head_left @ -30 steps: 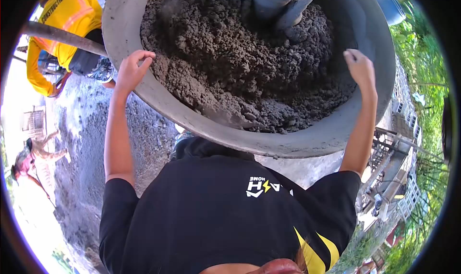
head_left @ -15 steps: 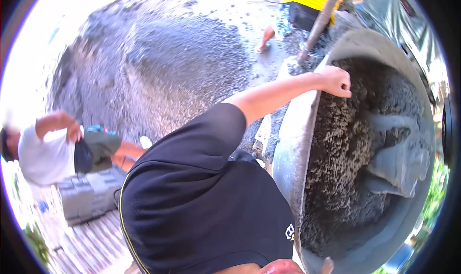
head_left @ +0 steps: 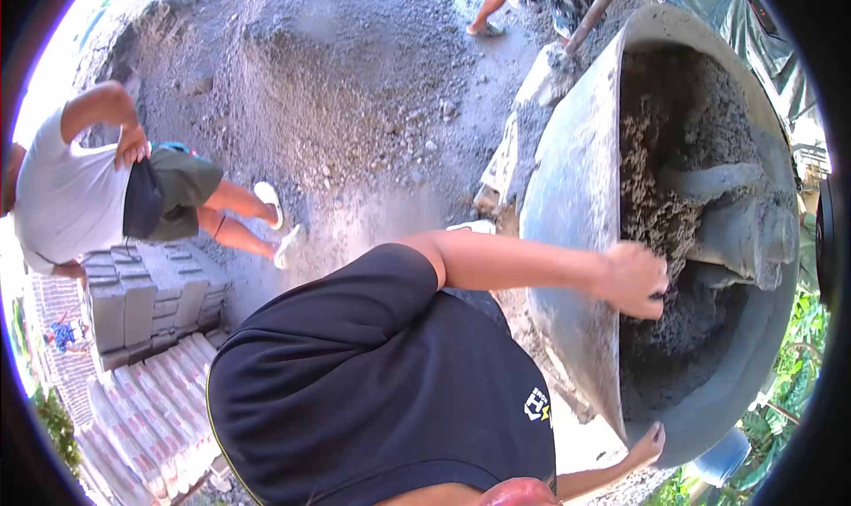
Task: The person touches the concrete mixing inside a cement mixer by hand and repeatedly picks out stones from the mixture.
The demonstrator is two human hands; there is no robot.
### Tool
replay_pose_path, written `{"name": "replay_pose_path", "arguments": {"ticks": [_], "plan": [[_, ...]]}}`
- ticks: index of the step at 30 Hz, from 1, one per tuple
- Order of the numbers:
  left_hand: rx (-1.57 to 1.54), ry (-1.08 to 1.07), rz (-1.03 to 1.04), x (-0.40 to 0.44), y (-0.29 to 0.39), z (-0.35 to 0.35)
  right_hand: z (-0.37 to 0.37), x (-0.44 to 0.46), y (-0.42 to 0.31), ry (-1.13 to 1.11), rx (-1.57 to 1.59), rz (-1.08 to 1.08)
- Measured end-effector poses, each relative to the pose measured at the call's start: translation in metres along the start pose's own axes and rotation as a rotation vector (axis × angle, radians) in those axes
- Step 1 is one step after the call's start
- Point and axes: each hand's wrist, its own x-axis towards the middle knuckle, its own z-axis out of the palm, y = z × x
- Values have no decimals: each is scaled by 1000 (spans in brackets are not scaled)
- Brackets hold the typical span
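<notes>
A large grey concrete mixer drum (head_left: 567,204) stands tilted in front of me, its mouth toward the right of the view. Wet dark concrete (head_left: 654,164) and caked mixing blades (head_left: 731,227) show inside. My left hand (head_left: 635,280) hangs past the rim over the middle of the mouth. Its fingers are curled, and what they hold, if anything, is hidden. Low in the view, my right hand (head_left: 647,448) rests at the drum's lower rim with the thumb on the inner side. Its other fingers are hidden behind the edge.
A gravel heap (head_left: 355,71) rises beyond my left arm. Behind me, a person in a white shirt (head_left: 80,187) stands by stacked grey blocks (head_left: 142,293) and bundled bags (head_left: 164,400). Another person's leg (head_left: 487,11) shows near a pole (head_left: 598,11). A blue container (head_left: 722,457) sits beside the drum.
My left hand has moved along the drum mouth from its far end toward the middle, nearer my right hand. The view has shifted, bringing my right hand further into sight.
</notes>
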Motion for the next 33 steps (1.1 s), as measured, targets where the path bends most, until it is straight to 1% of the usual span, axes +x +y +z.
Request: {"name": "replay_pose_path", "arguments": {"ticks": [1,2,3,4,5,6,7,8,9,10,11,12,13,15,17,18,19,21,23,24,27,29,30,31,33], "plan": [[56,44,-39,0,0,4,-2,7,2,-14,-80,10],[75,25,-127,2,2,1,1,4,-1,104,84,-80],[34,33,-205,4,5,-3,7,8,8,155,116,-132],[21,11,-302,7,10,-6,3,1,-2,181,116,-107],[19,13,-336,11,8,-3,2,0,-3,157,134,18],[26,-1,-407,12,11,-3,3,-1,-7,190,157,54],[68,13,-408,18,3,5,11,3,4,217,143,38],[104,-7,-436,21,1,6,11,2,-3,183,140,62],[155,-70,-480,25,-1,7,15,2,0,215,98,-48],[169,-19,-460,22,-1,10,15,0,-1,147,105,-29],[193,-16,-457,25,-4,14,0,-9,-25,82,90,33],[258,24,-416,24,-6,16,-1,-10,-28,55,70,33],[388,-117,-445,35,-17,17,-1,-9,-28,22,55,24],[338,1,-444,29,-13,15,-12,-15,-44,-50,45,45],[279,24,-589,36,-21,19,-15,-16,-46,-122,48,43],[324,46,-545,32,-17,16,-14,-15,-42,-150,60,6],[365,62,-503,26,-17,9,-19,-16,-51,-233,78,-16],[369,168,-560,25,-19,12,-22,-13,-51,-317,-10,-146],[435,188,-476,17,-36,11,-28,-14,-62,-354,-55,-246],[456,189,-469,15,-42,8,-27,-13,-62,-345,-96,-362],[495,161,-509,10,-40,1,-39,-3,-50,-444,24,-492],[525,166,-450,3,-50,-4,-50,9,-40,-448,93,-452],[481,157,-457,3,-35,-5,-50,15,-32,-412,92,-421],[481,149,-484,0,-31,-4,-45,24,-19,-377,75,-437],[446,164,-463,-2,-30,-9,-39,36,-6,-371,37,-405]]}}
